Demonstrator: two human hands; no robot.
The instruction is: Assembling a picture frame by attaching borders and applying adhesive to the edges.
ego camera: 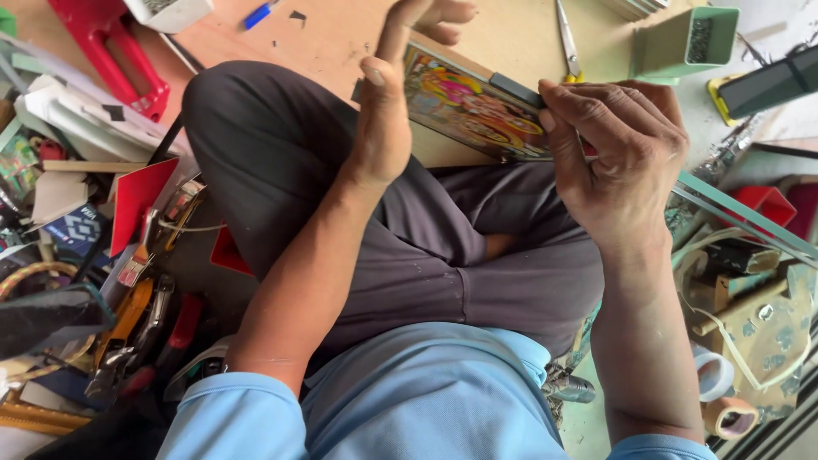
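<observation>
Our blue shirt [426,400] sits nearest; beyond, our left hand [383,119] and right hand [609,162] clamp a colourful picture [469,106], dark strip [515,89] at the right fingertips, partly fitted.

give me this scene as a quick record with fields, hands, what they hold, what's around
setting: person seated cross-legged, board across the lap
left hand: steadies the left end of a colourful framed picture
right hand: fingers grip the picture's right edge
on board: scissors, blue pen
right side: green box, tape rolls
left side: heap of pliers, red card
</observation>
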